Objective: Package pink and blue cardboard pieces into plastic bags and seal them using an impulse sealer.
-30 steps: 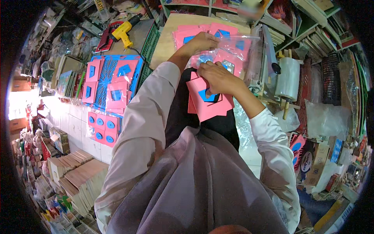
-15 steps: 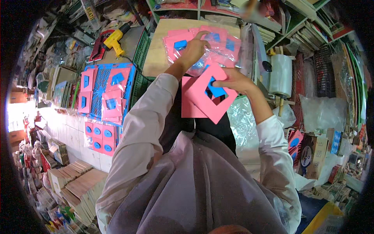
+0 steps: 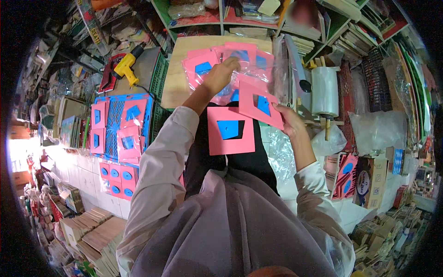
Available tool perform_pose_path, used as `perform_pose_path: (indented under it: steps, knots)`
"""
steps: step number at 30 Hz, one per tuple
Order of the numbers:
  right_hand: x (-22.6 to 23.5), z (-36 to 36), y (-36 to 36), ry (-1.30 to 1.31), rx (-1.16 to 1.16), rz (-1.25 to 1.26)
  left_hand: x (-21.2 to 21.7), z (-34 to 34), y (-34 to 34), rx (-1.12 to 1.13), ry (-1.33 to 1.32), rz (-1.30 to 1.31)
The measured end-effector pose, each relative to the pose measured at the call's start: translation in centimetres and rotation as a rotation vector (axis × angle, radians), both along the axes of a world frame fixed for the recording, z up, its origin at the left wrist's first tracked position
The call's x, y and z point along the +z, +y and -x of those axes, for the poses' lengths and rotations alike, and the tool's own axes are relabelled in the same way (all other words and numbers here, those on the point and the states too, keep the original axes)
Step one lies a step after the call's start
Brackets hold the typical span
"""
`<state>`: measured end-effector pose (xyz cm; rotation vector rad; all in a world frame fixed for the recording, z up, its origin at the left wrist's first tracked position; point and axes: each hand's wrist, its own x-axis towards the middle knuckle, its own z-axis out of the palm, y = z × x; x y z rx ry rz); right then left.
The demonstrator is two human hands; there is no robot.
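Observation:
In my right hand, closed on its near right edge, is a pink square board with a blue piece in its cut-out. A second pink board lies across my lap, and a loose-fitting blue trapezoid with a small knob sits in its opening. Over the pile of bagged pink boards on the wooden table, my left hand has its fingers bent together on a clear plastic bag; the fingertips are partly hidden.
Left of me, a blue crate carries more bagged pink boards, with a pink sheet of blue ovals below. A yellow heat gun lies behind it. At right stand a plastic film roll and a cardboard box.
My right hand has lifted its board up and right, away from the one on my lap, whose blue trapezoid now shows. My left hand's outstretched fingers have drawn in over the bags.

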<state>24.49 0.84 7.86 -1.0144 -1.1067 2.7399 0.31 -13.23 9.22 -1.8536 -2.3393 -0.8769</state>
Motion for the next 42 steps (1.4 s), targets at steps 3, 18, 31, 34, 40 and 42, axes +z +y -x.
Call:
perform_pose_path:
  steps: [3, 18, 31, 34, 40, 42]
  knots:
    - [-0.5, 0.8, 0.3, -0.011, -0.057, 0.021, -0.3, 0.0, 0.0, 0.016, 0.034, 0.105]
    - [-5.1, 12.0, 0.6, 0.158, -0.515, 0.103, 2.7, -4.8, -1.3, -0.029, -0.042, 0.269]
    - [-3.1, 14.7, -1.4, 0.413, -0.426, 0.18, -1.8, 3.4, 2.7, 0.597, -0.74, -0.457]
    - [-3.0, 14.7, -1.8, 0.389, -0.455, 0.179, -2.7, 3.1, 3.0, 0.328, -1.475, -0.284]
    - [-2.9, 16.3, -2.5, 0.301, -0.499, 0.155, -1.9, 1.7, 2.4, 0.449, -1.511, -0.179]
    - [-2.4, 16.2, -2.8, 0.294, -0.429, 0.088, -2.1, 2.6, 2.4, 0.438, -1.621, -0.137]
